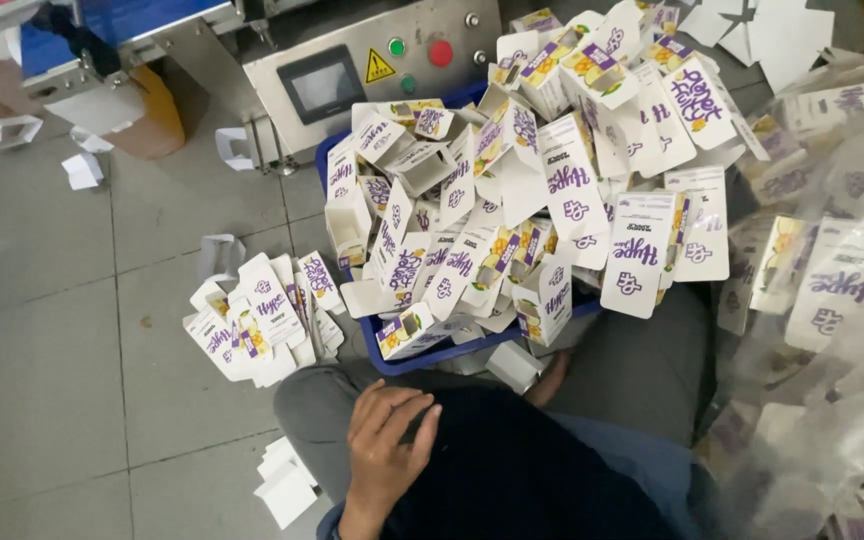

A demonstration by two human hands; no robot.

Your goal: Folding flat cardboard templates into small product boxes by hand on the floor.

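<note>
Far left is plain grey tiled floor (42,330) w/ a few white folded card scraps lying around. Bottom left-centre, the left hand (384,452) is resting flat-ish on the person's knee, fingers loosely spread and a bit curled, not gripping anything, just touching the grey trouser fabric. Right hand isn't visible, so can't say anything abt it.

Just above and left of that hand there's a small heap of flat cartons (257,325) on the floor, white card w/ purple and yellow print, glossy-looking, some half popped open. Near the hand but not touching it.

Moving right: a blue crate (422,358) right in front of the knees, overflowing w/ a big pile of cartons (512,200), same white/purple/yellow card, lying every which way, flaps sticking out. Behind it is a steel machine panel (382,70) w/ a small dark screen, green and red round buttons and a yellow warning triangle.

Far right: a clear plastic bag (832,300), crinkly and hazy, stuffed w/ more of the same cartons.
</note>
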